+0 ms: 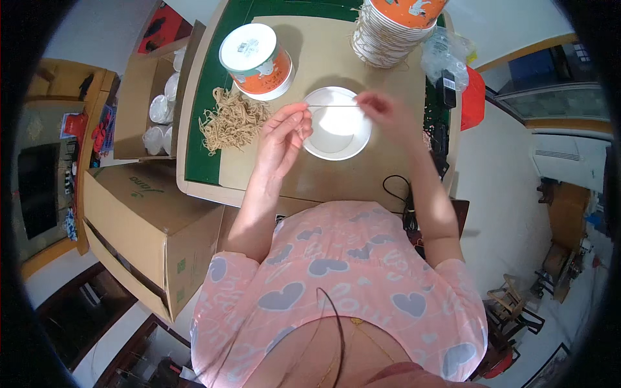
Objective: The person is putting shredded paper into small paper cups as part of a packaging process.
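Over the table (202,167) and bowl (331,143), the left hand (283,137) pinches string (332,105); the right hand (383,111), blurred, has an unclear grip.

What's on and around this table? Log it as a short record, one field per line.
Left hand: pinching one end of a thin string
Right hand: blurred, at the string's other end, grip unclear
Beneath string: open white tub
Left side: heap of tan strings; orange-and-white tub with white top
Far right: tall stack of tubs
Surface: brown sheet over green tabletop
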Demonstrator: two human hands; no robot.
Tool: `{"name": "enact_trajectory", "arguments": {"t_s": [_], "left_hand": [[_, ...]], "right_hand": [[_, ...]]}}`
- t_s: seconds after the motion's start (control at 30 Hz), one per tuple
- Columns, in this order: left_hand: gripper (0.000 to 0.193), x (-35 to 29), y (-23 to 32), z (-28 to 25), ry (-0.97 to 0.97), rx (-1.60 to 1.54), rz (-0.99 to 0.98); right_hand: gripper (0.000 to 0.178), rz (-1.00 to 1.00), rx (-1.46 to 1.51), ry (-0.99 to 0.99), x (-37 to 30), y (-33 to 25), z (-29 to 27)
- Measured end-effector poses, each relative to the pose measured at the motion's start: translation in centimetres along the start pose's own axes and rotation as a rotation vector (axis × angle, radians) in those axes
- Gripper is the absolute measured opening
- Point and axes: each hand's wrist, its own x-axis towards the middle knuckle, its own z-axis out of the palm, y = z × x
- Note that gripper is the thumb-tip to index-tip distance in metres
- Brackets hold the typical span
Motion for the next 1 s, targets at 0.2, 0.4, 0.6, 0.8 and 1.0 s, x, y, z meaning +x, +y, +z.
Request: {"name": "enact_trajectory", "arguments": {"t_s": [0.2, 0.4, 0.6, 0.8, 1.0], "left_hand": [[0.026, 1.5, 0.2, 1.5, -0.011, 0.301, 0.111], [0.030, 0.1, -0.3, -3.7, -0.465, 2.078, 0.658], [0.010, -1.3, -6.2, -0.8, -0.620, 1.963, 0.524], [0.016, 0.9, -11.2, 2.3, -0.268, 1.529, 0.354], [0.013, -0.6, -6.9, 2.2, -0.186, 1.503, 0.463]], "right_hand": [[0.017, 0.293, 0.349, -0.474, -5.3, -0.2, 8.5], [0.021, 0.282, 0.000, 0.033, -10.7, 1.1, 4.5], [0.026, -0.081, -0.359, 0.513, -11.4, -4.2, 2.2], [0.028, -0.253, 0.092, 0.598, -12.5, -8.9, 2.7], [0.029, -0.029, 0.367, 0.587, -15.3, -6.0, 2.1]]}}
